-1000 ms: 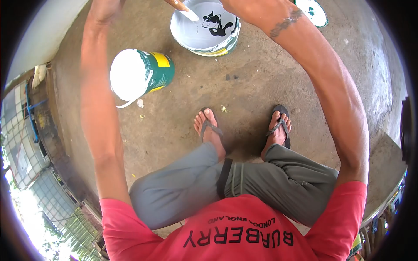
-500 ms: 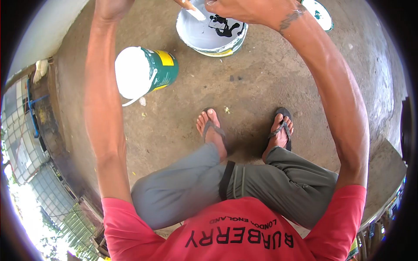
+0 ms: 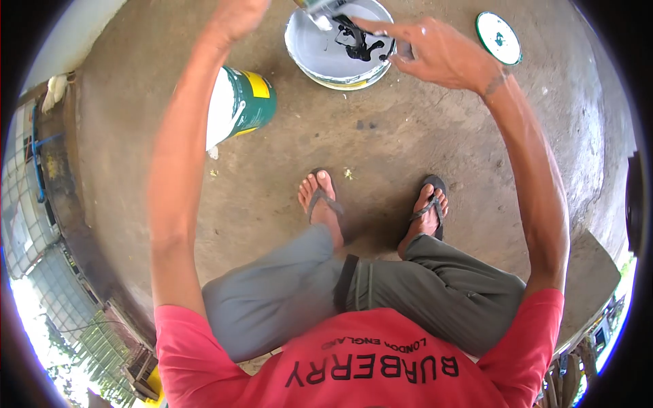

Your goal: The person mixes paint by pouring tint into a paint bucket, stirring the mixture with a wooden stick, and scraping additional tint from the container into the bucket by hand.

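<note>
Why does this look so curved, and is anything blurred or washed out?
Head view: strong wide-lens distortion, with dark corners. Head view: left hand smeared, probably by movement; right hand clearer. Head view: glare bleaches the outdoor background at lower left; pale sheen on the floor toward the right.

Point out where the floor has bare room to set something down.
Mostly bare floor lies between the open paint pail and the flip-flops, and between the left forearm, green pail and left flip-flop. It is crowded over the open paint pail, where the right hand and a cropped container are; the green pail sits partly behind the left forearm.
</note>
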{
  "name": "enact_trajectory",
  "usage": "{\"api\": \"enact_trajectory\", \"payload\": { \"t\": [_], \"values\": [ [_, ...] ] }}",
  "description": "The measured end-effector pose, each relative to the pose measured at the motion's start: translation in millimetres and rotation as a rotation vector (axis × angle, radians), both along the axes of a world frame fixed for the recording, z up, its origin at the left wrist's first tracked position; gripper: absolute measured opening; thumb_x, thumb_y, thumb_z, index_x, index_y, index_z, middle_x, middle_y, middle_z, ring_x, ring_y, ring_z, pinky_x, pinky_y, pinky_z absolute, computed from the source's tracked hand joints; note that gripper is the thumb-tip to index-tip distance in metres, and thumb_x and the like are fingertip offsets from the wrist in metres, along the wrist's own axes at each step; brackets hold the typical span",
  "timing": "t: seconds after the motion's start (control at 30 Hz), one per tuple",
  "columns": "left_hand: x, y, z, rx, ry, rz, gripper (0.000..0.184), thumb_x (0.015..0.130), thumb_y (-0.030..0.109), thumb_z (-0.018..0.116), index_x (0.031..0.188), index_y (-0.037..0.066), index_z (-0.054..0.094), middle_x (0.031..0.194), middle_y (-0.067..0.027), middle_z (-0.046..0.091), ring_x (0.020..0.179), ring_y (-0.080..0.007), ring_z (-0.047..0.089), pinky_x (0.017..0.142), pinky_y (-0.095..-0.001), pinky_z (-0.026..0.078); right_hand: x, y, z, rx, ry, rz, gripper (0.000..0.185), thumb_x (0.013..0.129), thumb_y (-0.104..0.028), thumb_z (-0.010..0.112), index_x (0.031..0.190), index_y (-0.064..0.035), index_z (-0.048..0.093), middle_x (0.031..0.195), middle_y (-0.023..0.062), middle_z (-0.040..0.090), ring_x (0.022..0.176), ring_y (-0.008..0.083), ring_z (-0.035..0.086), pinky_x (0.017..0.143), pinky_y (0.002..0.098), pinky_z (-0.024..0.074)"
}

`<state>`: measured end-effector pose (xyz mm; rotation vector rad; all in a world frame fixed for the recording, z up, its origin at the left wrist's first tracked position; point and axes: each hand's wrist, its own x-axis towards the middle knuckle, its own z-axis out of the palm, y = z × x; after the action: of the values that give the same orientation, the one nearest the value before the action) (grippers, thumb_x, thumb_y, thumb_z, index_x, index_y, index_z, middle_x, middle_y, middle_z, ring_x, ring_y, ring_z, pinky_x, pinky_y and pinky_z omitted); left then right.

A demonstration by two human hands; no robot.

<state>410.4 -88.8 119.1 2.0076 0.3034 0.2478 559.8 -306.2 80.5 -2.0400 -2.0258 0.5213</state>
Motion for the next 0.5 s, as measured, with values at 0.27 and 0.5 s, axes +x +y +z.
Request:
{"api": "enact_trajectory", "payload": {
  "t": [0.27,0.5],
  "values": [
    [-9,-8,-21,0.186,0.117,-0.090,0.055,0.091,0.021,0.043,0.145,0.008,0.045,0.147,-0.0159,0.047,0.140,-0.0301,0.040,0.117,-0.0386,0.029,5,2,-67,0.019,-0.541,-0.014,0.077,0.087,-0.012,0.061,0.154,-0.0343,0.032,0.064,0.0106,0.064,0.057,0.0258,0.065,0.057,0.0382,0.0542],
    [-10,-4,-30,0.061,0.108,-0.067,0.052,0.093,0.019,0.042,0.143,0.006,0.046,0.145,-0.0154,0.048,0.138,-0.0281,0.041,0.115,-0.0357,0.030,9,-15,-59,0.004,-0.959,0.070,0.083,0.088,-0.008,0.061,0.157,-0.0370,0.023,0.057,0.0008,0.056,0.047,0.0130,0.056,0.045,0.0282,0.0436]
  ]
}}
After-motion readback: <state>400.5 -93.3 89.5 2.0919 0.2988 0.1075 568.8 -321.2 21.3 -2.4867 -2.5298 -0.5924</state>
